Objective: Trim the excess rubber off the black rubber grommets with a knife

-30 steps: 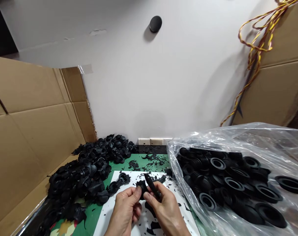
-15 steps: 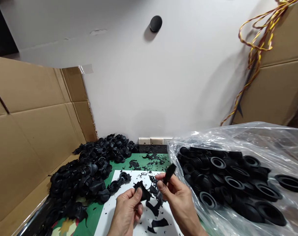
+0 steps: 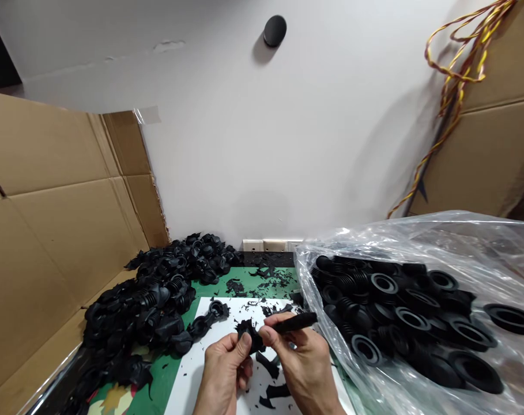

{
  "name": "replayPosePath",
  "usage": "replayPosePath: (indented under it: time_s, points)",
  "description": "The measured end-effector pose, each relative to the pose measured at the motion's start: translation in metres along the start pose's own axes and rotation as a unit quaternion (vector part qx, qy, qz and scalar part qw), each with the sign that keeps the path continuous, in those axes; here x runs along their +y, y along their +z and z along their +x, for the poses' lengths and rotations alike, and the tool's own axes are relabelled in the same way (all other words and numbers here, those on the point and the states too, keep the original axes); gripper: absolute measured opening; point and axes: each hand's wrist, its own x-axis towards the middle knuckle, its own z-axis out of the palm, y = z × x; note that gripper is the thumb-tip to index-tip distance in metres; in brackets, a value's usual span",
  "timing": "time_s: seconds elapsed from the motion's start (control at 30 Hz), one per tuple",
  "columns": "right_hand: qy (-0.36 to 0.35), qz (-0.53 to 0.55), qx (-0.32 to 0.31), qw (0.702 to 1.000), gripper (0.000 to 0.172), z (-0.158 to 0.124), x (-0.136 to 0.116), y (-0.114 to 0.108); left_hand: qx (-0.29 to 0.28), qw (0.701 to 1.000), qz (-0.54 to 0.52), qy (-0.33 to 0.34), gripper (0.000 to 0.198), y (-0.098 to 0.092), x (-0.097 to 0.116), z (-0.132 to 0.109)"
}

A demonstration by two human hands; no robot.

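Over a white sheet [image 3: 188,380], my left hand [image 3: 225,366] pinches a ragged black rubber piece [image 3: 248,329] between thumb and fingers. My right hand [image 3: 305,360] is closed on a black pen-shaped tool [image 3: 298,323], its rear end pointing right. The tool's front end is hidden by the fingers, close to the rubber piece; I cannot tell whether they touch. Torn black rubber scraps [image 3: 268,366] lie on the sheet between and below my hands. Beyond my left hand, ring-shaped black rubber parts [image 3: 218,310] rest at the sheet's edge.
A large heap of torn black rubber parts [image 3: 158,311] lies at left, beside a cardboard wall [image 3: 54,230]. On the right, a clear plastic bag [image 3: 456,230] holds several ribbed black rubber boots [image 3: 411,320]. Small scraps litter the green mat [image 3: 221,282]. Twisted wires [image 3: 452,121] hang at right.
My right hand has moved left, up against the rubber piece in my left hand. The tool has swung from steeply upright to nearly level. My left hand has barely moved.
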Motion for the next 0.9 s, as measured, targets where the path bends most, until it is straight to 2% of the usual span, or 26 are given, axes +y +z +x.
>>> replayPosePath:
  time_s: [0.1, 0.2, 0.27, 0.37, 0.53, 0.7, 0.83, 0.9]
  points:
    - [-0.119, -0.070, -0.038, 0.990, 0.010, 0.001, 0.001, 0.000, -0.001, 1.000, -0.009, 0.012, 0.052, -0.002, -0.004, 0.001]
    - [-0.147, -0.105, -0.059, 0.982, 0.023, 0.014, 0.006, -0.009, -0.008, 1.000, -0.013, 0.028, 0.051, -0.006, -0.006, -0.001]
    - [-0.106, -0.125, -0.003, 0.987, 0.030, 0.026, 0.012, -0.018, -0.020, 0.999, -0.017, 0.035, 0.050, -0.009, -0.005, -0.003]
    - [-0.051, -0.130, 0.035, 0.990, 0.031, 0.038, 0.017, -0.027, -0.025, 0.999, -0.035, 0.016, 0.047, -0.012, -0.003, -0.005]
    - [-0.008, -0.088, 0.001, 0.996, 0.035, 0.031, 0.010, -0.023, -0.021, 0.998, -0.064, -0.019, 0.049, -0.012, 0.000, -0.004]
    - [0.058, 0.030, -0.032, 0.997, 0.033, 0.022, 0.003, -0.019, -0.009, 0.990, -0.130, -0.054, 0.051, -0.006, 0.009, -0.004]
    - [0.094, 0.069, -0.047, 0.992, 0.034, 0.015, -0.001, -0.010, 0.032, 0.978, -0.193, -0.078, 0.030, 0.003, 0.017, -0.007]
    - [0.092, 0.070, -0.055, 0.992, 0.035, 0.009, -0.002, -0.001, 0.055, 0.971, -0.213, -0.094, 0.029, 0.010, 0.020, -0.011]
